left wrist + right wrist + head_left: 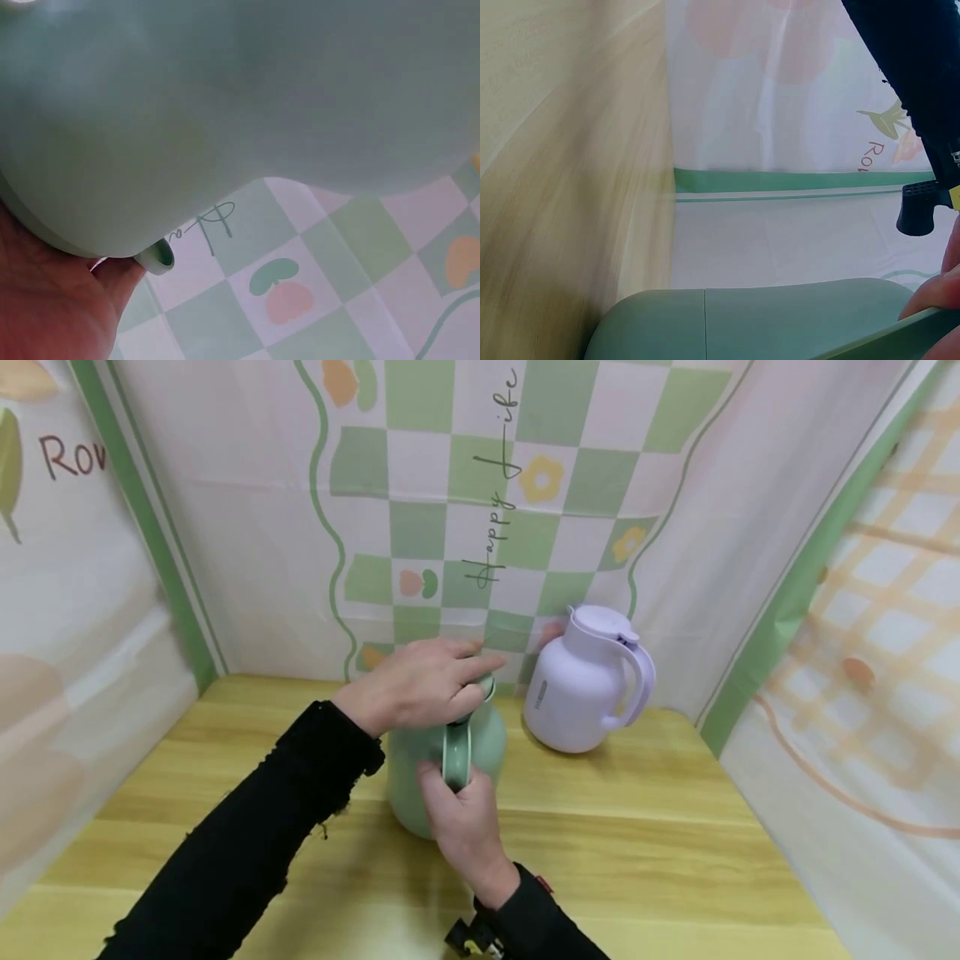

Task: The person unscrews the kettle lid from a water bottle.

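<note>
A pale green thermos jug (pixel 487 752) stands on the wooden table in front of me. My right hand (pixel 465 827) grips its handle (pixel 457 756), thumb on the left side. Across the top of the jug lies my left hand (pixel 420 685), its fingers reaching over the lid (pixel 486 683) and covering most of it. The left wrist view has the jug's body (pixel 225 112) filling the upper part, with the palm against its top and a finger beside the spout (pixel 157 256). In the right wrist view, the jug's side (pixel 780 315) runs along the bottom.
A lilac thermos jug (pixel 573 693) stands at the back right, its handle turned to the right. Behind the wooden table (pixel 637 843) hangs a printed cloth (pixel 480 477) with green checks. More cloth (pixel 847 693) closes off both sides.
</note>
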`<act>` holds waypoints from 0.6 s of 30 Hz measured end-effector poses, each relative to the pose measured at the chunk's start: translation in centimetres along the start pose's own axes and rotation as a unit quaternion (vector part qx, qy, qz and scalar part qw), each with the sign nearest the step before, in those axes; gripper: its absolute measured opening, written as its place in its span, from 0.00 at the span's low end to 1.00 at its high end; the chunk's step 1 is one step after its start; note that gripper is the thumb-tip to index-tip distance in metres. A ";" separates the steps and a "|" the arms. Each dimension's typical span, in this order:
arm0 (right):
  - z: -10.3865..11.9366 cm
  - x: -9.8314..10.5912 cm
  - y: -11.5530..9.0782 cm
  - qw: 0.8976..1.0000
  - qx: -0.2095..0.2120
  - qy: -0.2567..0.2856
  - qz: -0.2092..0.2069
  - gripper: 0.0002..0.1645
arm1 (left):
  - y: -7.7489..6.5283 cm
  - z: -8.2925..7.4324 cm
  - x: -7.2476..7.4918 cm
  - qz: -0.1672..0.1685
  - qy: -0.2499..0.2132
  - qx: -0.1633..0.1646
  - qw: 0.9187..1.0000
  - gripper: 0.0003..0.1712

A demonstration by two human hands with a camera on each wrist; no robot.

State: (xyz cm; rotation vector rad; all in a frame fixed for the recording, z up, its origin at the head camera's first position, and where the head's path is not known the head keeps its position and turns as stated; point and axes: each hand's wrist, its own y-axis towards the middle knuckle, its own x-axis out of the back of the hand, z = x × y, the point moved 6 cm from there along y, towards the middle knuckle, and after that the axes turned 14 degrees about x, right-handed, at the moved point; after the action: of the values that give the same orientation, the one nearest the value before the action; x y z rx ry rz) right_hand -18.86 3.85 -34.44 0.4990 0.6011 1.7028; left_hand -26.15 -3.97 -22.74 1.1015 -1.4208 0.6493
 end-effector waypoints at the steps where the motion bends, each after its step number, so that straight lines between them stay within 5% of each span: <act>1: 0.0 0.0 0.0 1.000 0.000 0.001 -0.001 0.31 | 0.0 -0.1 0.0 -0.006 0.007 -0.002 1.000 0.33; 18: 0.0 0.1 -0.1 1.000 0.008 0.004 0.004 0.30 | -0.4 -0.7 0.2 -0.057 0.073 0.051 0.994 0.30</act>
State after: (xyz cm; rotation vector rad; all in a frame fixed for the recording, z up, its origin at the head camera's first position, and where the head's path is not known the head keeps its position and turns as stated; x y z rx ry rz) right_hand -18.86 3.97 -34.49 0.5051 0.6199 1.7091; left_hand -25.51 -3.54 -22.51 1.1804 -1.2020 0.7122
